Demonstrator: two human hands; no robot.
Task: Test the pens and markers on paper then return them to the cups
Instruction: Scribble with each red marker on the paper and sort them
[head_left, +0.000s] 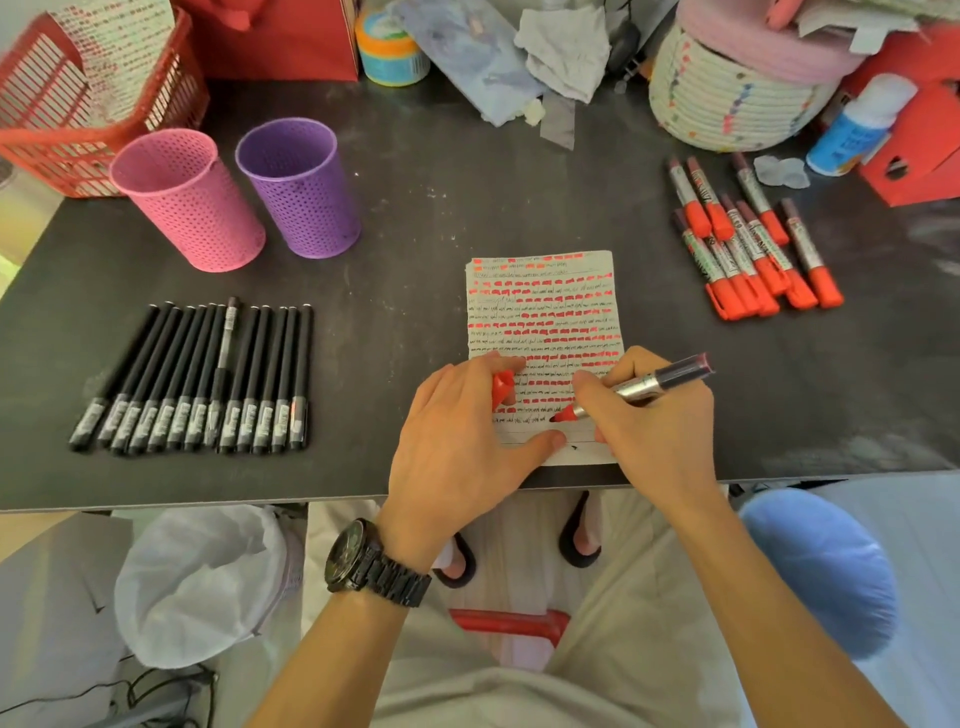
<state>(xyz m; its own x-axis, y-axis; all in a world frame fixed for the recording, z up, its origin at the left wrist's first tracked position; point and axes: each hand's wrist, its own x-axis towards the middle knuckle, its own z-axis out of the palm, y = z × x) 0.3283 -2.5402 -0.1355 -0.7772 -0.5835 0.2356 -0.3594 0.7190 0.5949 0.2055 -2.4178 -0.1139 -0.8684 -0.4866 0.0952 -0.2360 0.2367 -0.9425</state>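
Observation:
My right hand (657, 415) grips an uncapped red marker (649, 385), its tip touching the lower part of the lined paper (545, 312), which is covered in red and black test marks. My left hand (457, 431) holds the marker's red cap (502, 388) in curled fingers while its thumb presses on the paper's bottom edge. Several capped red markers (753, 244) lie in a pile to the right. A row of several black pens (202, 379) lies on the left. A pink cup (187, 200) and a purple cup (301, 187) stand upright at the back left.
The dark table (415, 208) ends just below my hands. A red basket (67, 104) sits at the far left, a woven basket (727, 98) and a blue-white bottle (857, 124) at the back right, with crumpled cloths (519, 52) between them.

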